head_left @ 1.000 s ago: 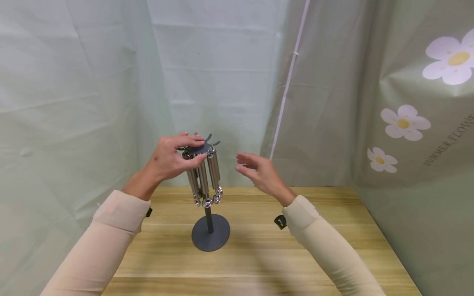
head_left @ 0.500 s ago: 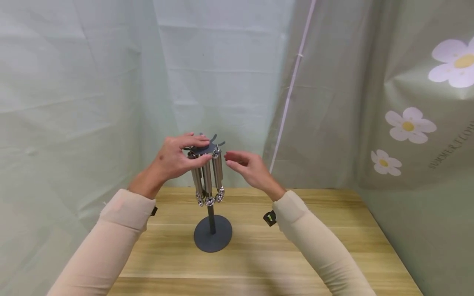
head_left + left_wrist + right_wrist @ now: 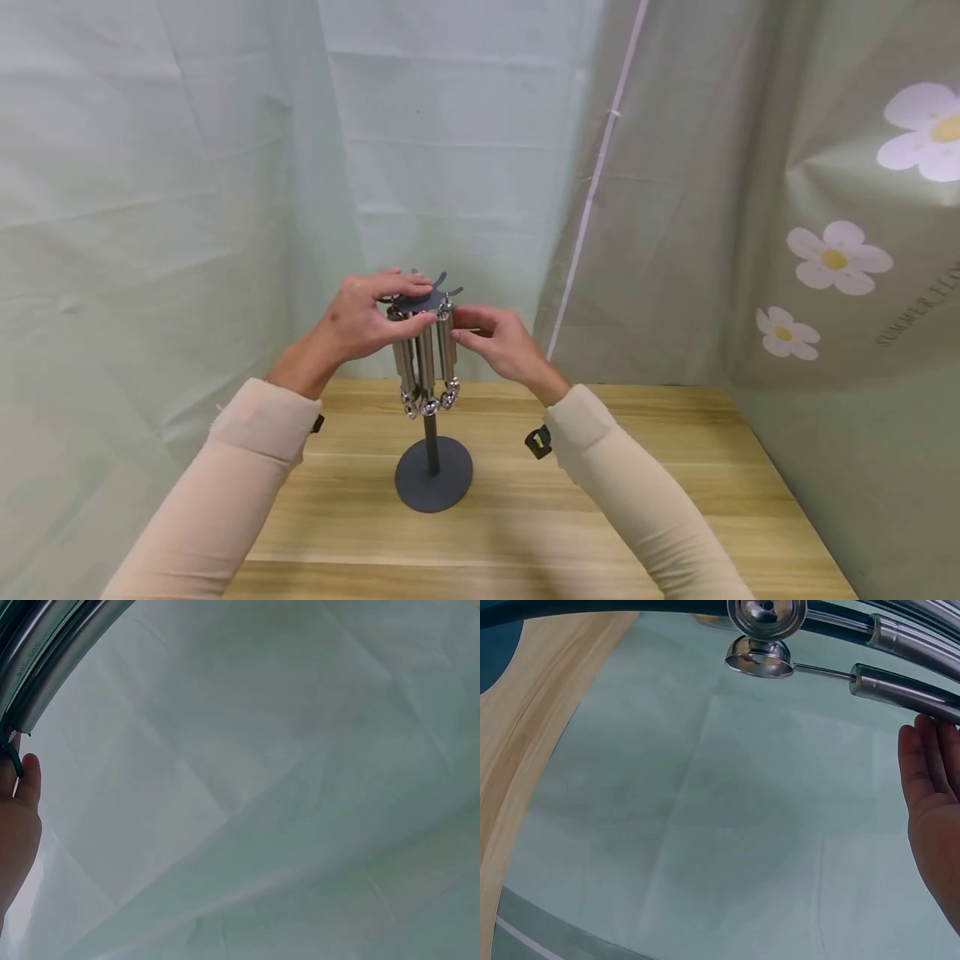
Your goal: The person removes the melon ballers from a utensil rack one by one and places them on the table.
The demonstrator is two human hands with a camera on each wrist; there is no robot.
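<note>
Left hand (image 3: 358,321) at the top of the stand (image 3: 433,477): fingers curled over the dark hanger plate (image 3: 417,302), thumb beneath its edge, pinching the plate from the left. Right hand (image 3: 497,339) on the opposite side: fingers bent toward the uppermost part of the rightmost metal tube (image 3: 447,348), fingertips touching it just below the plate; whether they truly clasp it cannot be told from the head view. In the right wrist view the fingers (image 3: 930,769) lie nearly straight beside the tube (image 3: 904,691). The tubes hang with long axes vertical, round silver ends (image 3: 429,406) pointing down toward the wooden table (image 3: 645,492). The stand rises upright from its round dark base, near the table's middle, between the two sleeves.
</note>
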